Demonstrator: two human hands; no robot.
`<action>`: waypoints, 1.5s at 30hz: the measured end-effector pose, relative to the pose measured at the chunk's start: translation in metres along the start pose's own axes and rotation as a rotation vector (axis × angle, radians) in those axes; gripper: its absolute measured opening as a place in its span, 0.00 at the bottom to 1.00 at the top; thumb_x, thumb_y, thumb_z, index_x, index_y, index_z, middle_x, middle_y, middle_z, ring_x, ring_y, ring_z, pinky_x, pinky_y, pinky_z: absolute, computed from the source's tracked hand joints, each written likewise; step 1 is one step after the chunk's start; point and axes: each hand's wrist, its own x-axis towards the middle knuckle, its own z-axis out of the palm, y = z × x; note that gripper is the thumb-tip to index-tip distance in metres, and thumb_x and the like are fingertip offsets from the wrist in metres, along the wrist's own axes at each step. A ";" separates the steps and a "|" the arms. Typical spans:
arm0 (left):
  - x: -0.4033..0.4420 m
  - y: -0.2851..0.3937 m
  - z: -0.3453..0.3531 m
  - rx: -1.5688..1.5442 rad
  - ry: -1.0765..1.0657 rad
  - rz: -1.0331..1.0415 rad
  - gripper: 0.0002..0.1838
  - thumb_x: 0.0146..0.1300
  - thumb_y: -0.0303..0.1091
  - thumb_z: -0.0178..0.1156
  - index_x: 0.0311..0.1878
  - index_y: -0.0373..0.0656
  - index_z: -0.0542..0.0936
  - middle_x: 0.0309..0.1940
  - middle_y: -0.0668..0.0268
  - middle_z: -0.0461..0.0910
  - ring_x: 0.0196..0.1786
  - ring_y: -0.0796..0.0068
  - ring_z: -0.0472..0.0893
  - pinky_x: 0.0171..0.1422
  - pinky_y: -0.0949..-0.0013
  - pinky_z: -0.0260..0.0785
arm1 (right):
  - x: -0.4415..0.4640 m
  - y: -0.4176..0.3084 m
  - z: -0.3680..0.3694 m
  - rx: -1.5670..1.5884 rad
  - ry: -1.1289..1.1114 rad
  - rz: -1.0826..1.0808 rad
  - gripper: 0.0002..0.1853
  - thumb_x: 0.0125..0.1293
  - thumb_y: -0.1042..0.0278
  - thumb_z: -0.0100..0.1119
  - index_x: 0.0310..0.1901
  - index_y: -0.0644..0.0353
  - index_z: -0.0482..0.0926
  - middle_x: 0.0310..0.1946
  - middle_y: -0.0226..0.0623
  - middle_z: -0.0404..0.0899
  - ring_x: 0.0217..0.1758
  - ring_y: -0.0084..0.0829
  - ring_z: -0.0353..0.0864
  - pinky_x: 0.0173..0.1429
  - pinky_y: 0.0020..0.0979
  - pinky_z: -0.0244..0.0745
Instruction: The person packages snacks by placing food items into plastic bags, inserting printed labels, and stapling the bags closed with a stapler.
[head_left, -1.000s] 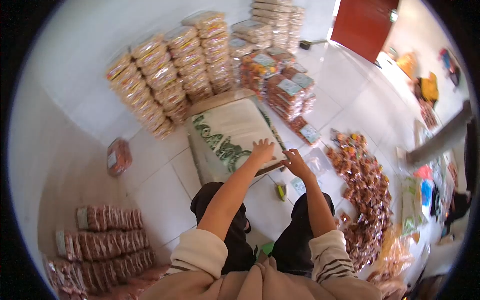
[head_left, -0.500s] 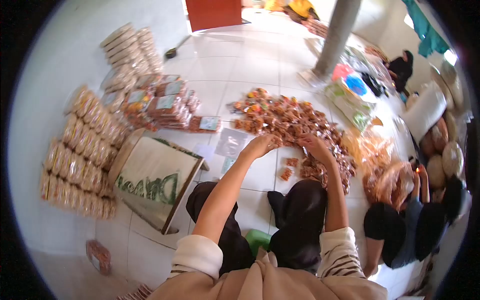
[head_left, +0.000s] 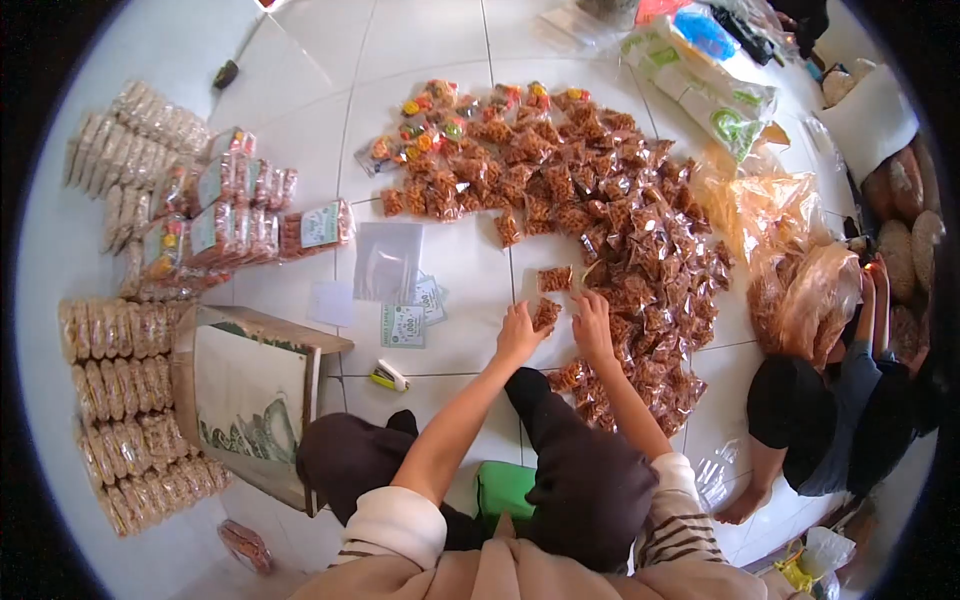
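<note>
My left hand (head_left: 518,337) is closed on a small clear snack packet (head_left: 546,315) with reddish-brown pieces inside. Just beyond it, another such packet (head_left: 554,279) lies flat on the white tiles. My right hand (head_left: 592,328) is beside these two, at the inner edge of a broad pile of snack packets (head_left: 640,230). Its fingers are slightly bent and apart, and I see nothing held in them. One single packet (head_left: 507,229) lies farther out, at the inner rim of the pile.
Left of my hands lie a clear plastic bag (head_left: 388,262), printed labels (head_left: 403,327) and a green stapler (head_left: 389,376). A low wooden table (head_left: 250,390) stands by stacked snack packs (head_left: 125,375). On the right, a large orange plastic bag (head_left: 800,290) lies near another person (head_left: 830,420).
The view has tilted down and closer to the floor work. Both hands have drawn back from the pile toward my body, and a packet now shows in my left hand.
</note>
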 end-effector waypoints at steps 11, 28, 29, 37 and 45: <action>0.051 -0.011 0.009 -0.079 0.159 -0.125 0.25 0.43 0.37 0.69 0.42 0.37 0.69 0.38 0.57 0.72 0.42 0.60 0.75 0.44 0.61 0.69 | 0.078 -0.062 -0.006 -0.254 -0.036 -0.167 0.20 0.52 0.78 0.52 0.49 0.54 0.69 0.46 0.37 0.70 0.51 0.42 0.66 0.53 0.41 0.63; -0.026 0.094 -0.234 -1.248 -0.120 0.042 0.18 0.64 0.41 0.43 0.55 0.46 0.64 0.42 0.63 0.77 0.44 0.68 0.79 0.53 0.64 0.71 | 0.063 -0.315 -0.171 0.490 0.385 -0.427 0.09 0.52 0.83 0.54 0.32 0.62 0.65 0.47 0.41 0.76 0.44 0.33 0.76 0.45 0.29 0.71; -0.038 0.096 -0.247 -1.201 -0.087 0.026 0.18 0.64 0.41 0.42 0.55 0.45 0.66 0.43 0.62 0.77 0.44 0.68 0.79 0.54 0.63 0.70 | 0.060 -0.325 -0.165 0.434 0.372 -0.562 0.10 0.50 0.84 0.54 0.33 0.63 0.66 0.47 0.41 0.75 0.46 0.35 0.76 0.46 0.30 0.71; -0.187 0.061 -0.354 -1.328 0.073 0.013 0.20 0.65 0.43 0.37 0.54 0.41 0.67 0.46 0.60 0.75 0.49 0.68 0.75 0.58 0.64 0.66 | -0.006 -0.434 -0.128 0.406 -0.150 -0.992 0.27 0.52 0.77 0.59 0.53 0.63 0.60 0.56 0.46 0.65 0.54 0.45 0.70 0.53 0.36 0.69; -0.289 -0.005 -0.396 -1.324 0.212 0.129 0.26 0.65 0.53 0.35 0.53 0.41 0.66 0.45 0.58 0.75 0.48 0.69 0.75 0.55 0.67 0.67 | -0.060 -0.532 -0.086 0.442 -0.364 -1.153 0.33 0.48 0.79 0.63 0.56 0.62 0.59 0.51 0.44 0.69 0.48 0.40 0.74 0.51 0.32 0.73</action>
